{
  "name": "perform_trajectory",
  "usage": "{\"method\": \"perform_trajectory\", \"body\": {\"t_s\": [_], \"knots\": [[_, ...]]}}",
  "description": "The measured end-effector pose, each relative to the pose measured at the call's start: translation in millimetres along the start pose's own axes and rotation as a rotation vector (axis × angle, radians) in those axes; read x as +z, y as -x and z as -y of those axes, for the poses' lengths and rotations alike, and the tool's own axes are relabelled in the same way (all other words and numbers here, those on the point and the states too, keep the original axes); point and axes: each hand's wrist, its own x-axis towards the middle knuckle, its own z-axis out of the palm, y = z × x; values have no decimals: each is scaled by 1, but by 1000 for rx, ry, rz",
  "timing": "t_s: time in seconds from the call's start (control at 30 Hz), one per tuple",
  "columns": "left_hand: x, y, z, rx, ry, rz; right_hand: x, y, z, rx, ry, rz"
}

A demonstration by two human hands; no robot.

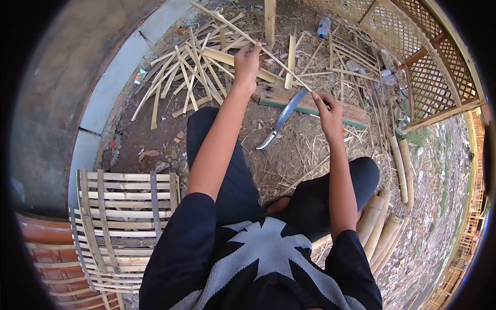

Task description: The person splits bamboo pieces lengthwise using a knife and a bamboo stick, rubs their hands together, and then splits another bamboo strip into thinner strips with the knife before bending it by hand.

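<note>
A long thin bamboo strip (283, 66) slants across in front of me, from the upper left down to my right hand. My left hand (247, 64) is closed around its middle part. At its lower right end, the fingers of my right hand (328, 111) pinch the tip. Below the strip, a curved machete (283, 120) leans with its blade on a wooden plank (325, 106) and its handle toward me. Neither hand touches the machete.
Split bamboo strips (188, 72) lie piled ahead on the left. A wooden post (269, 23) stands beyond my hands. Plastic bottles (324, 27) litter the ground. Thick bamboo poles (380, 222) lie at my right, a slatted bamboo panel (129, 199) at my left, and a lattice panel (439, 67) upper right.
</note>
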Motion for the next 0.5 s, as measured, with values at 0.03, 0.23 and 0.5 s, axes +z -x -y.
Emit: {"method": "perform_trajectory", "body": {"t_s": [0.03, 0.23, 0.5], "knots": [[0, 0, 0, -5, 19, -6, 0, -1, 0, -1, -9, 0], [4, 7, -3, -5, 28, -40, -2, 0, -1, -3, -38, -17], [2, 8, -2, -39, -26, 18, -7, -1, -4, -101, 38, -21]]}}
